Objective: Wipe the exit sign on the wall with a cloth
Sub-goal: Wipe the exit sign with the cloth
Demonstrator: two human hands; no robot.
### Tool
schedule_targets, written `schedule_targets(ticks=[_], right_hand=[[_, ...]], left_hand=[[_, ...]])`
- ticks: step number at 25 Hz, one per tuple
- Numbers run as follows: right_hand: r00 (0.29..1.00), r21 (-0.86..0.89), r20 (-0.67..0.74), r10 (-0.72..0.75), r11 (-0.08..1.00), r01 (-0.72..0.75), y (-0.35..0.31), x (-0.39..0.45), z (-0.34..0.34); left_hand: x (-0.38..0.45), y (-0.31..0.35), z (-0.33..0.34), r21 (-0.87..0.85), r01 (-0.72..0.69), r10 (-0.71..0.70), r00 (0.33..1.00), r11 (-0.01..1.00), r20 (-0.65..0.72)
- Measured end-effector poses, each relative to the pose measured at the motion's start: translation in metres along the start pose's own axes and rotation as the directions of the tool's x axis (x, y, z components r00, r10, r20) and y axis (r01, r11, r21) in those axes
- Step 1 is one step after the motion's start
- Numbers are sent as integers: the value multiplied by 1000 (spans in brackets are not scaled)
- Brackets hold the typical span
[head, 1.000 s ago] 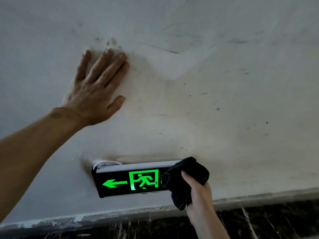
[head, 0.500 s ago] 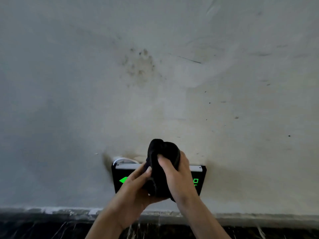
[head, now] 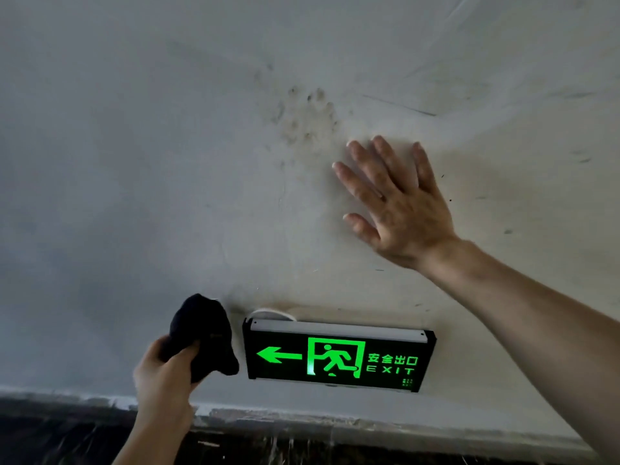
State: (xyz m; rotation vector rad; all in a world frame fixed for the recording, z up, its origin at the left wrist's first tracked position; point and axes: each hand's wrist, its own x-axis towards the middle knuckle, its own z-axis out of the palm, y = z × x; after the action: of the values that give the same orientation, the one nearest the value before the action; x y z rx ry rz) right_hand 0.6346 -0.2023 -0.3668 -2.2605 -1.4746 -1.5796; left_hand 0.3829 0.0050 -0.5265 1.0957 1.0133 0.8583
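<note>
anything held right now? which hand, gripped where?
Left hand holds the black cloth, fingers bunched around its lower part; the top sticks up free. Right hand holds nothing, flat on the wall.

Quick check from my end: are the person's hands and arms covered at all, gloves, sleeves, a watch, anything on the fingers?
Both are bare. The left hand has no glove, and its forearm shows no sleeve or watch. The right hand is also ungloved, with a bare wrist and forearm as far as the frame's edge. A thin line crosses one right finger, possibly a ring, but it is too small to tell. No tattoos or markings show.
</note>
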Motion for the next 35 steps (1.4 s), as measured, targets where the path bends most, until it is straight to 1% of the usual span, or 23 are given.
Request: schedule_targets(ticks=[1,2,4,5,7,9,13,16,19,24,26,29,31,33,34,35], right_hand=[[1000,-25,2,-20,999,20,4,1,7],[999,-43,-11,-33,999,33,6,2,13],[997,-70,-61,-41,997,37,6,3,23],[995,-79,-91,-43,996,36,7,3,26],[988,-86,-143,-50,996,38,8,3,30],[984,-82,-172,-49,996,35,8,4,32],[978,-106,-204,-51,994,30,6,4,37],[976,-114,-212,-50,993,26,8,5,38],[975,-119,-217,-54,993,28,6,5,39],[974,-134,-219,-56,991,27,8,4,39],[974,-132,-221,-55,991,26,6,4,39],[977,-123,-209,-49,992,23,6,5,39],[977,-119,-206,-51,993,27,7,5,37],[979,-109,-201,-47,994,26,6,5,36],[980,-99,-195,-43,995,24,5,5,36],[982,-86,-185,-38,996,22,4,5,34]], left_hand=[[7,-3,-1,100,-77,81,996,992,-42],[12,-5,1,219,-153,170,984,964,-58],[20,-10,12,425,-290,325,946,857,-10],[20,-14,20,483,-347,374,926,804,43],[16,-29,34,521,-442,428,890,730,156],[14,-47,41,540,-473,439,876,696,202],[29,-75,39,551,-321,308,944,770,119],[33,-92,33,606,-236,187,972,759,144],[38,-108,30,634,-167,69,982,755,175],[47,-119,30,669,-86,-44,984,738,175],[49,-124,29,675,-68,-53,986,734,157],[42,-128,27,764,-13,-134,982,646,130],[33,-125,28,783,40,-230,964,620,133],[22,-113,29,790,59,-315,933,610,173],[17,-106,28,794,40,-331,921,607,207],[12,-99,26,766,7,-300,922,642,243]])
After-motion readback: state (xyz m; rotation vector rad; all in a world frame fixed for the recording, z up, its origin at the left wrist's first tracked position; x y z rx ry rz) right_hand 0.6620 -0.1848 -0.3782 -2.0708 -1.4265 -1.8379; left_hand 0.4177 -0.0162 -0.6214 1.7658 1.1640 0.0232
